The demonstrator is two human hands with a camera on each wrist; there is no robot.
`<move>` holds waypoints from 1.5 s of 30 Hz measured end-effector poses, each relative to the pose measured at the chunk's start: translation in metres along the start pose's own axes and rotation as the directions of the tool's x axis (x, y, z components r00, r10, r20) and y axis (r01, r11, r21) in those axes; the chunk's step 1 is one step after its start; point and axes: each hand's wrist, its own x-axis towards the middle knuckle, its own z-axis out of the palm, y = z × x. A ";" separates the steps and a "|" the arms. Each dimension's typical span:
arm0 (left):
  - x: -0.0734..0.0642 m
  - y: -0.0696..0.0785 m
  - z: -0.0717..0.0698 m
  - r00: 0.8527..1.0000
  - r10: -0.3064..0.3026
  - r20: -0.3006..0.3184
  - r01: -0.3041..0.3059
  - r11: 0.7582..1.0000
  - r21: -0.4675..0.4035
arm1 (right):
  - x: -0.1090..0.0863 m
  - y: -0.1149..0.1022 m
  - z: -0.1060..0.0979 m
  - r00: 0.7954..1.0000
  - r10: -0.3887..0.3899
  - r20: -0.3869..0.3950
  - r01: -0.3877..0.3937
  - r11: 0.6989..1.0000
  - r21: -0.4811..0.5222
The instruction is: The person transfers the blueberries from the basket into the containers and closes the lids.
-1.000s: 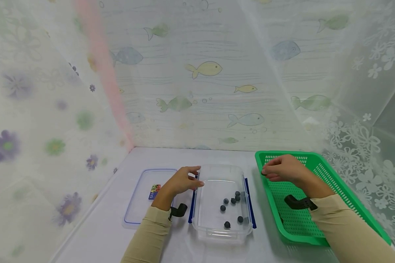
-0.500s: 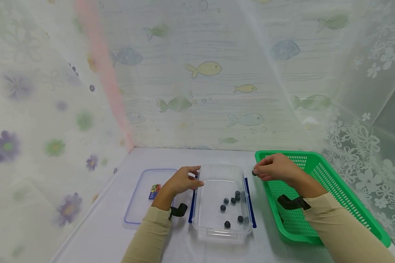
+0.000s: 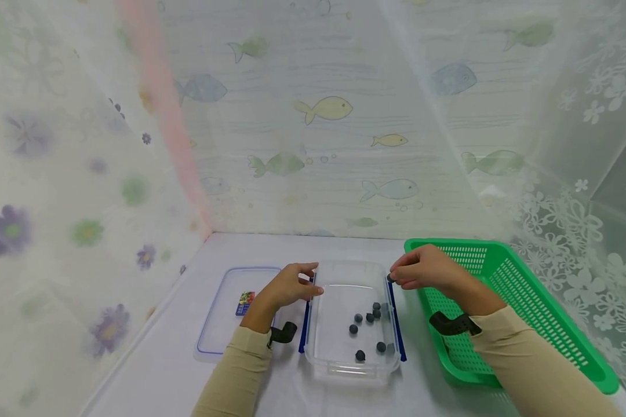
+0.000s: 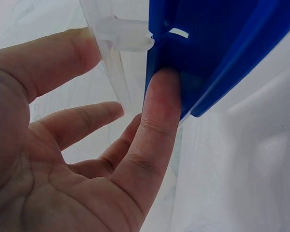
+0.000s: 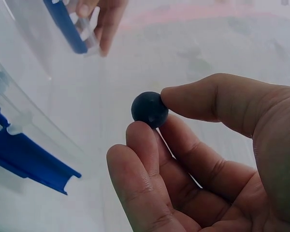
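My right hand [image 3: 425,269] pinches a blueberry [image 5: 150,109] between thumb and fingertips, near the far right corner of a clear plastic container [image 3: 339,368]. Inside the container lie several more blueberries [image 3: 353,329], mostly toward its right side. At the container's left wall, my left hand [image 3: 289,285] grips the edge: in the left wrist view the thumb touches the clear wall while one finger rests against the blue latch flap [image 4: 208,43]. The latch flaps on both long sides hang down, and the container has no lid on it.
A clear lid with a blue seal and a printed label [image 3: 245,303] lies left of the container, partly behind the left arm. To the right stands a green perforated basket [image 3: 542,295], partly covered by the right arm. A fish-patterned curtain [image 3: 313,145] hangs behind the table.
My right hand has moved left with the blueberry, from over the basket's near-left rim to the container's right edge. The left hand and the container have stayed in place.
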 end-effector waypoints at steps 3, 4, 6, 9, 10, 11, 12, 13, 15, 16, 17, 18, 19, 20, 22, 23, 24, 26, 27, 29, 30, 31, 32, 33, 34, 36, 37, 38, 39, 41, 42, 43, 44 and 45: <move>0.000 0.001 -0.001 1.000 0.003 0.002 -0.003 1.000 0.002 | 0.001 -0.001 0.004 1.000 0.000 0.002 0.000 1.000 -0.005; 0.000 0.002 -0.001 1.000 0.006 0.004 -0.006 1.000 0.002 | 0.001 -0.001 0.005 1.000 0.000 0.002 0.000 1.000 -0.007; 0.000 0.002 -0.001 1.000 0.012 0.004 -0.012 1.000 0.006 | 0.002 -0.002 0.007 1.000 0.000 0.001 0.000 1.000 -0.012; 0.000 0.002 -0.001 1.000 0.012 0.003 -0.012 1.000 0.007 | 0.002 -0.002 0.010 1.000 0.007 -0.001 -0.007 1.000 -0.014; 0.000 0.001 -0.001 1.000 0.011 0.004 -0.011 1.000 0.008 | 0.002 -0.002 0.010 1.000 0.010 0.001 -0.010 1.000 -0.012; 0.000 0.001 -0.001 1.000 0.006 0.004 -0.006 1.000 0.010 | 0.002 -0.002 0.011 1.000 0.014 0.001 -0.014 1.000 -0.011; 0.001 0.001 -0.001 1.000 0.004 0.006 -0.004 1.000 0.009 | 0.002 -0.003 0.011 1.000 0.018 -0.001 -0.018 1.000 -0.009; 0.001 0.000 0.000 1.000 0.002 0.008 -0.003 1.000 0.007 | 0.002 -0.003 0.012 1.000 0.025 -0.001 -0.025 1.000 -0.004; 0.001 0.000 0.000 1.000 0.004 0.009 -0.004 1.000 0.005 | 0.002 -0.003 0.012 1.000 0.026 -0.001 -0.026 1.000 -0.003; 0.001 0.000 0.000 1.000 0.007 0.008 -0.007 1.000 0.001 | 0.003 -0.003 0.013 1.000 0.023 0.001 -0.023 1.000 -0.002; 0.001 0.000 0.000 1.000 0.009 0.006 -0.009 1.000 -0.001 | 0.003 -0.003 0.013 1.000 0.021 -0.001 -0.021 1.000 -0.002; 0.001 0.000 0.000 1.000 0.011 0.004 -0.011 1.000 -0.003 | 0.003 -0.003 0.013 1.000 0.016 0.001 -0.016 1.000 -0.004; 0.001 0.000 0.000 1.000 0.014 0.002 -0.014 1.000 -0.003 | 0.003 -0.003 0.014 1.000 0.011 0.003 -0.011 1.000 -0.004; 0.001 0.000 0.000 1.000 0.016 0.000 -0.016 1.000 -0.003 | 0.002 -0.003 0.014 1.000 0.001 0.007 -0.001 1.000 -0.008; 0.001 0.001 0.000 1.000 0.017 -0.001 -0.017 1.000 0.001 | 0.001 -0.004 0.015 1.000 -0.009 0.012 0.009 1.000 -0.009; 0.001 0.000 -0.001 1.000 0.019 -0.001 -0.019 1.000 0.002 | 0.001 -0.005 0.016 1.000 -0.012 0.011 0.012 1.000 -0.009; 0.001 0.000 -0.001 1.000 0.022 0.001 -0.022 1.000 0.003 | 0.000 -0.005 0.016 1.000 -0.014 0.011 0.014 1.000 -0.010; 0.001 -0.001 -0.001 1.000 0.024 0.003 -0.024 1.000 0.002 | -0.001 -0.006 0.018 1.000 -0.014 0.012 0.014 1.000 -0.011; 0.001 -0.001 -0.001 1.000 0.024 0.003 -0.024 1.000 0.002 | -0.001 -0.006 0.018 1.000 -0.013 0.012 0.013 1.000 -0.012; 0.000 -0.001 0.000 1.000 0.023 0.003 -0.023 1.000 -0.001 | -0.001 -0.006 0.019 1.000 -0.009 0.016 0.009 1.000 -0.012; 0.000 -0.002 0.000 1.000 0.020 0.003 -0.020 1.000 -0.003 | -0.001 -0.006 0.020 1.000 -0.007 0.020 0.007 1.000 -0.014; 0.000 -0.002 0.000 1.000 0.018 0.003 -0.018 1.000 -0.005 | -0.001 -0.006 0.020 1.000 -0.006 0.023 0.006 1.000 -0.013; 0.000 -0.002 0.000 1.000 0.016 0.003 -0.016 1.000 -0.007 | -0.001 -0.006 0.020 1.000 -0.005 0.026 0.005 1.000 -0.012; 0.000 -0.002 0.000 1.000 0.016 0.002 -0.016 1.000 -0.007 | -0.001 -0.006 0.020 1.000 -0.004 0.029 0.005 1.000 -0.012; 0.000 -0.002 0.000 1.000 0.016 0.002 -0.016 1.000 -0.009 | -0.001 -0.005 0.020 0.999 -0.005 0.032 0.005 1.000 -0.009; 0.000 -0.002 0.001 1.000 0.020 0.002 -0.020 1.000 -0.010 | 0.000 -0.004 0.020 0.999 -0.002 0.033 0.003 1.000 -0.006; 0.000 -0.002 0.001 1.000 0.023 0.002 -0.023 1.000 -0.010 | 0.001 -0.003 0.020 0.999 0.000 0.034 0.000 1.000 -0.002; 0.000 -0.002 0.001 1.000 0.026 0.002 -0.026 1.000 -0.012 | 0.001 -0.003 0.020 0.999 -0.002 0.040 0.002 1.000 -0.003; 0.000 -0.001 0.000 1.000 0.027 0.002 -0.027 1.000 -0.013 | 0.002 -0.003 0.021 0.999 -0.003 0.044 0.003 1.000 -0.001; 0.000 -0.001 0.000 1.000 0.029 0.003 -0.029 0.999 -0.018 | 0.002 -0.002 0.021 0.999 -0.001 0.047 0.000 1.000 0.002; 0.000 -0.001 0.000 1.000 0.030 0.003 -0.030 0.999 -0.019 | 0.002 -0.002 0.021 0.999 -0.004 0.051 0.004 1.000 0.000; 0.000 -0.001 0.000 0.999 0.033 0.003 -0.033 0.999 -0.022 | 0.003 -0.003 0.021 0.999 -0.003 0.049 0.003 1.000 -0.001; 0.000 -0.001 0.000 0.999 0.034 0.003 -0.034 0.999 -0.021 | 0.003 -0.003 0.021 0.999 -0.004 0.048 0.005 1.000 -0.004; 0.001 -0.001 0.000 0.999 0.033 0.001 -0.033 0.999 -0.020 | 0.003 -0.003 0.022 0.999 0.000 0.041 0.000 1.000 -0.004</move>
